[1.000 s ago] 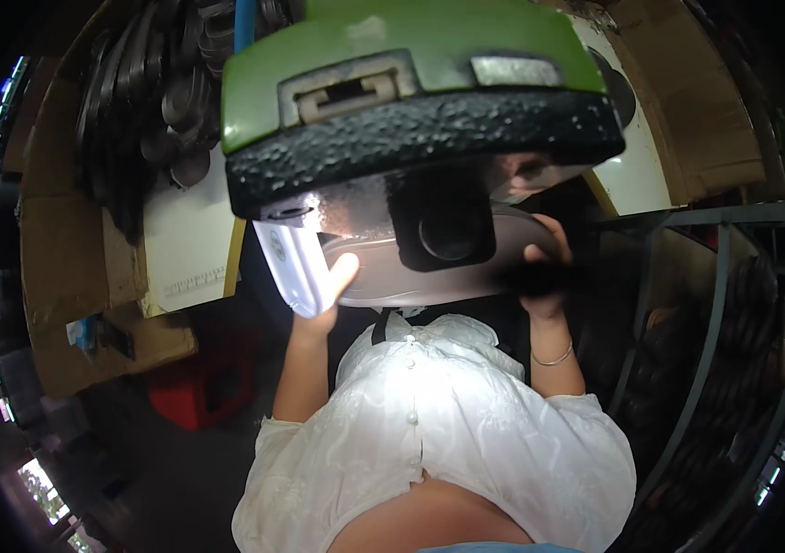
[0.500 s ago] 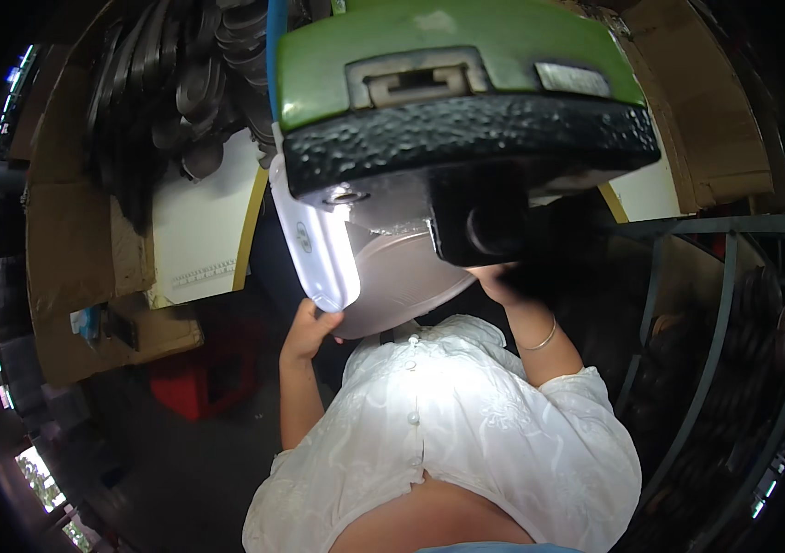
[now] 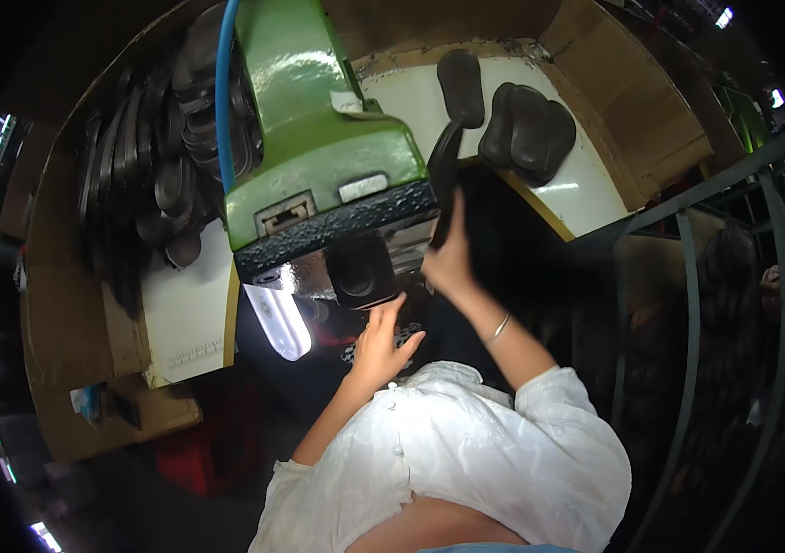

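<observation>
My right hand (image 3: 449, 259) is closed on the lower end of a dark shoe sole (image 3: 445, 158), which stands on edge just right of the green machine head (image 3: 323, 170). Part of the grip is hidden behind the sole. My left hand (image 3: 381, 348) is held below the machine head, thumb apart from the fingers, with nothing in it. Its fingertips come close to the black knob-like part (image 3: 360, 272) under the machine. A lit white lamp (image 3: 279, 323) hangs to the left of that part.
Many dark soles (image 3: 134, 147) are stacked on the left inside the cardboard surround (image 3: 65, 304). Several more soles (image 3: 526, 134) lie on the white tabletop (image 3: 586, 198) at the back right. A blue hose (image 3: 225, 101) runs beside the machine. A metal rack (image 3: 692, 304) stands at right.
The view has shifted, so the machine appears farther left. My left hand has let go of the greyish piece and opened. My right hand has moved up beside the machine with a sole.
</observation>
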{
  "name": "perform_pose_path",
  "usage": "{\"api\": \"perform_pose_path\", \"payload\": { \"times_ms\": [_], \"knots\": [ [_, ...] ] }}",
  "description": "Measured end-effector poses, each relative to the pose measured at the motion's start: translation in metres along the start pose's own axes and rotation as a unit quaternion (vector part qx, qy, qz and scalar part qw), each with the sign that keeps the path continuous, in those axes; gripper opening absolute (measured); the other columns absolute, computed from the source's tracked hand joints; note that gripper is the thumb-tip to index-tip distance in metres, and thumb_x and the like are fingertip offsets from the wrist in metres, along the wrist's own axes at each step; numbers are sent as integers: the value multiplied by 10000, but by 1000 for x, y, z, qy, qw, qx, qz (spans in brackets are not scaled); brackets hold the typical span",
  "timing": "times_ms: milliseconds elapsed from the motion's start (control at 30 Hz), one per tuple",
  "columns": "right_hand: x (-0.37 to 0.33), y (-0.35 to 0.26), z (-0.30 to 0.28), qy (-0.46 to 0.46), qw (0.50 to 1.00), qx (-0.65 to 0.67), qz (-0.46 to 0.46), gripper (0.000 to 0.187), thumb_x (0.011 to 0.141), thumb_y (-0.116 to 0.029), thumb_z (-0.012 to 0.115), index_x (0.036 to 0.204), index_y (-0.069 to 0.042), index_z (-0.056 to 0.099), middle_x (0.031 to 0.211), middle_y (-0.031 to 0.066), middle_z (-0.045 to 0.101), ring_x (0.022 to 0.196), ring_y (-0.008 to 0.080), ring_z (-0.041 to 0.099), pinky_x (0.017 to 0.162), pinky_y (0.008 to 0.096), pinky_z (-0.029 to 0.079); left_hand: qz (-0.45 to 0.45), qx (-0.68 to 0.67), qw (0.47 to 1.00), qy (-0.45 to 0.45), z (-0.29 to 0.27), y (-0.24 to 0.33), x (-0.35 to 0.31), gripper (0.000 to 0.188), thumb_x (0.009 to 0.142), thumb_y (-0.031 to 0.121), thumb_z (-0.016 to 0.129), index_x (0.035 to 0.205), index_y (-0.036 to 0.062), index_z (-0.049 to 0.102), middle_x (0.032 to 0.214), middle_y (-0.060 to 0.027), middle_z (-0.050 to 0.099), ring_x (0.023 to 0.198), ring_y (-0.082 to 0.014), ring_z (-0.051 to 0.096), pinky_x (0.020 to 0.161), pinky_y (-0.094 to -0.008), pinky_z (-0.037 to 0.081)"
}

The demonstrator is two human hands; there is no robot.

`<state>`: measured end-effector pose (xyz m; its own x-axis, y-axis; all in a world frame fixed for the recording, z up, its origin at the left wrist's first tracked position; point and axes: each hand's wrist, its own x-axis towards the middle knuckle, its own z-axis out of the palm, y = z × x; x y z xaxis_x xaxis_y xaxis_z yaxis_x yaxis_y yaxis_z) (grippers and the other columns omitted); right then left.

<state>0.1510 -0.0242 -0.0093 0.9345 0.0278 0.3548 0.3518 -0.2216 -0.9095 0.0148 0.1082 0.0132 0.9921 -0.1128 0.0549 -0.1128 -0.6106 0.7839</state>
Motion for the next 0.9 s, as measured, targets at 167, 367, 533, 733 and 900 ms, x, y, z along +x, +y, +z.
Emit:
{"api": "perform_pose_path", "payload": {
  "times_ms": [167,367,533,733,900],
  "knots": [
    [172,-6,-37,122,953,-264,82,1016,693,-529,622,1332,81,121,1236,322,347,1152,432,379,948,418,351,-40,-67,997,-13,-6,-9,-11,332,755,205,662,1023,24,588,841,-118,609,688,-210,619,629,-306,488],
    [234,49,-30,-22,845,-508,167,835,625,-423,673,1329,-170,304,1195,271,416,1076,382,471,894,445,404,-143,-60,988,20,-16,-49,-50,337,750,205,657,1030,28,595,869,-104,625,621,-157,598,591,-271,480],
    [206,46,-4,-22,889,-444,108,720,667,-354,652,1298,-171,358,1049,255,500,990,400,510,835,432,430,-190,-80,968,146,-38,-82,-60,281,743,159,652,985,25,605,790,-94,636,595,-163,608,560,-277,488],
    [201,125,-14,-189,978,-44,77,555,870,-272,482,1349,-167,221,1143,204,486,993,304,534,832,377,438,-41,125,843,521,-150,-87,54,415,774,153,622,1120,-22,473,1008,-186,571,930,-326,543,842,-392,414],
    [146,51,-5,-207,923,257,197,669,936,-250,388,1377,-192,-111,1262,144,395,1070,220,482,920,332,403,-179,177,800,544,-260,-93,117,557,663,367,703,1080,57,501,1082,-159,550,1034,-337,502,875,-387,391]
  ]
}}
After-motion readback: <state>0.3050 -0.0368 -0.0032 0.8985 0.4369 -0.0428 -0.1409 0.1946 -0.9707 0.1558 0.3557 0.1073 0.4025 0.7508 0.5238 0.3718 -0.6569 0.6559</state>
